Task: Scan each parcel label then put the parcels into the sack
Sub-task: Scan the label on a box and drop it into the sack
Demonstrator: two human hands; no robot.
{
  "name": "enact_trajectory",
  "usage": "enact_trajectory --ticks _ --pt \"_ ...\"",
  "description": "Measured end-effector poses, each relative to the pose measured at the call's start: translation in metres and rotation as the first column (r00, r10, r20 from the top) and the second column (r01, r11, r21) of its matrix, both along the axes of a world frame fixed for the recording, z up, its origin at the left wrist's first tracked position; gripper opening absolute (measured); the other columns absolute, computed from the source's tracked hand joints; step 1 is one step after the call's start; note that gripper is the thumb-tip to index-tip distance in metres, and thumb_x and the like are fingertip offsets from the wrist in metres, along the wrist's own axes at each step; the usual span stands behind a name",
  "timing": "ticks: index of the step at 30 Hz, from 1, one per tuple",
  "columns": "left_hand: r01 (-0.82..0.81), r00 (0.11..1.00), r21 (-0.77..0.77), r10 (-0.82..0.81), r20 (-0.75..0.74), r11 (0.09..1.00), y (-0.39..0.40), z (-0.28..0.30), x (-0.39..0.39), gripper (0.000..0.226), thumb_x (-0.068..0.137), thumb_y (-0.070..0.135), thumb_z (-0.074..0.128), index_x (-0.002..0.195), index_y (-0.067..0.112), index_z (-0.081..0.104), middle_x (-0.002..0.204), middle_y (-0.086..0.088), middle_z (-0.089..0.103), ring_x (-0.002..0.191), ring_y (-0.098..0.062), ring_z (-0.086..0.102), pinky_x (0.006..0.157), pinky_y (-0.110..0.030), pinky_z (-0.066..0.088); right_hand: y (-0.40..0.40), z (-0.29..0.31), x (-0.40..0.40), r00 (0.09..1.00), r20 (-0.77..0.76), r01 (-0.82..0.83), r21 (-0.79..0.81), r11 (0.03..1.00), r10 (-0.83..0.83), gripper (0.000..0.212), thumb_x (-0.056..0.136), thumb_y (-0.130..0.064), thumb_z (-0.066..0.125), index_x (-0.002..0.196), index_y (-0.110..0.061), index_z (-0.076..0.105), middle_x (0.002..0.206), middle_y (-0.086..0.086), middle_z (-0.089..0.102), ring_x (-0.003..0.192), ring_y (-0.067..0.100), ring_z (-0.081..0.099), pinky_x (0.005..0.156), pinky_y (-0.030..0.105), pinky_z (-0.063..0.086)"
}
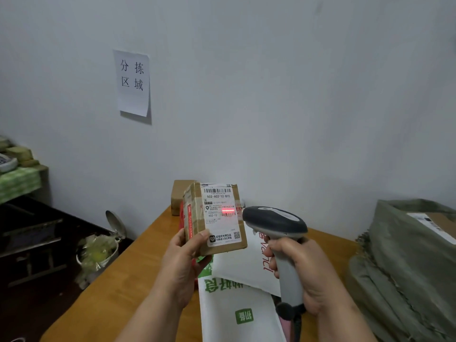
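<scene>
The left hand grasps a small cardboard parcel from below, thumb curled over the bottom edge of its white label and fingers wrapped behind, holding it upright above the bench. The right hand is clenched round the grey grip of a handheld scanner, whose dark head sits just right of the parcel; a red scan line falls across the label's lower barcode.

One parcel is in hand. Just beyond the left hand, a second brown box stands on the bench against the wall, partly hidden by the held parcel. Below and between the hands lie two white mailer bags: one with green print, and one with red lettering overlapping it. Well to the right of the right hand sits one green woven sack, slumped on the bench, with one boxed parcel showing in its open mouth.
</scene>
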State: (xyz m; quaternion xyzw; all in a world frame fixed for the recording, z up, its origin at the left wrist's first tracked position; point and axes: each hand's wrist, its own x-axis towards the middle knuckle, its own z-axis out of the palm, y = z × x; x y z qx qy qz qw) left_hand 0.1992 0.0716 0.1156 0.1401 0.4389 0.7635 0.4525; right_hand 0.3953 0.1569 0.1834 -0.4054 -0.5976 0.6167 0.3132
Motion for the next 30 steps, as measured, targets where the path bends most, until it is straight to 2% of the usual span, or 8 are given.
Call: enact_trajectory --ticks 2,5,8,16,23,30 --pt "0.002 1.000 0.001 -0.002 -0.016 1.000 0.004 -0.002 0.002 0.070 0.070 0.022 0.079 0.135 0.017 0.054 0.113 -0.010 0.074 0.101 -0.026 0.073 0.076 -0.036 0.060 0.001 0.000 0.004 1.000 0.026 0.001 0.010 1.000 -0.002 0.010 0.083 -0.010 0.069 0.092 -0.006 0.071 0.074 0.007 0.072 0.064 0.018 0.063 0.065 0.037 0.050" --pt "0.008 0.999 -0.011 -0.008 -0.051 1.000 0.007 -0.004 0.005 0.071 0.070 0.024 0.079 0.136 0.017 0.054 0.115 -0.010 0.074 0.108 -0.029 0.070 0.097 -0.047 0.052 0.003 0.000 0.007 0.998 0.057 -0.012 0.019 1.000 0.011 0.007 0.083 -0.011 0.069 0.090 -0.008 0.071 0.074 0.005 0.072 0.064 0.016 0.063 0.064 0.035 0.051" --pt "0.016 0.998 -0.003 -0.017 -0.061 1.000 0.010 -0.004 0.008 0.069 0.070 0.023 0.079 0.135 0.018 0.055 0.116 -0.010 0.073 0.112 -0.031 0.068 0.104 -0.053 0.047 0.003 0.001 0.009 0.998 0.061 -0.018 0.028 0.999 0.016 0.005 0.083 -0.011 0.069 0.088 -0.010 0.071 0.073 0.004 0.072 0.061 0.013 0.063 0.063 0.033 0.052" --pt "0.028 0.997 -0.004 -0.029 -0.071 1.000 0.018 -0.007 0.010 0.070 0.066 0.023 0.081 0.132 0.018 0.056 0.115 -0.011 0.074 0.110 -0.032 0.069 0.103 -0.052 0.048 0.004 -0.001 0.010 0.997 0.077 0.005 0.011 1.000 -0.006 0.011 0.084 -0.014 0.070 0.094 -0.008 0.070 0.074 0.003 0.072 0.060 0.010 0.064 0.061 0.030 0.053" --pt "0.057 0.996 -0.018 -0.058 -0.068 0.998 0.025 -0.011 0.005 0.067 0.070 0.023 0.081 0.132 0.020 0.057 0.115 -0.009 0.074 0.108 -0.029 0.070 0.102 -0.053 0.050 0.004 -0.005 0.009 0.997 0.065 0.041 -0.011 0.999 -0.040 0.013 0.084 -0.014 0.071 0.096 -0.008 0.070 0.078 0.006 0.073 0.064 0.014 0.064 0.064 0.032 0.053" --pt "0.080 0.993 -0.042 -0.083 -0.088 0.996 0.032 -0.014 0.002 0.061 0.068 0.027 0.080 0.126 0.023 0.061 0.113 -0.006 0.074 0.105 -0.024 0.071 0.087 -0.041 0.055 0.004 -0.010 0.011 0.995 0.074 0.072 0.001 0.997 -0.072 0.015 0.082 -0.016 0.073 0.097 -0.014 0.071 0.081 0.004 0.075 0.068 0.014 0.065 0.064 0.031 0.053"
